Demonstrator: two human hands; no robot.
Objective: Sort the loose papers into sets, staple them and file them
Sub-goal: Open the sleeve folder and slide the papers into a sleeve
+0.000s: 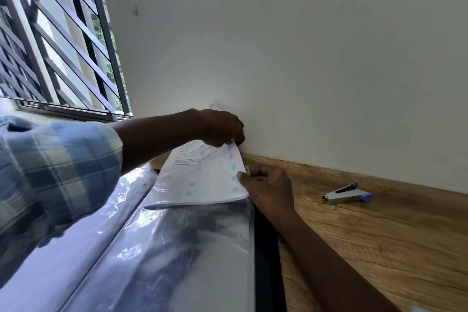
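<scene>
Head view: left hand (220,127) pinching papers (202,177) top; right hand (269,189) grip pinching side edge.

Left hand (220,126), right hand (268,185): pinch grips

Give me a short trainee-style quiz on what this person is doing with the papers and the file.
1. True or false: the stapler lies on the wooden table, apart from the right hand.
2. The left hand pinches the papers at: A) their far end, near the wall; B) their near edge; C) nowhere.
3. Fill in: the papers lie over a file of clear ___ sleeves.
Key: 1 true; 2 A; 3 plastic.
</scene>
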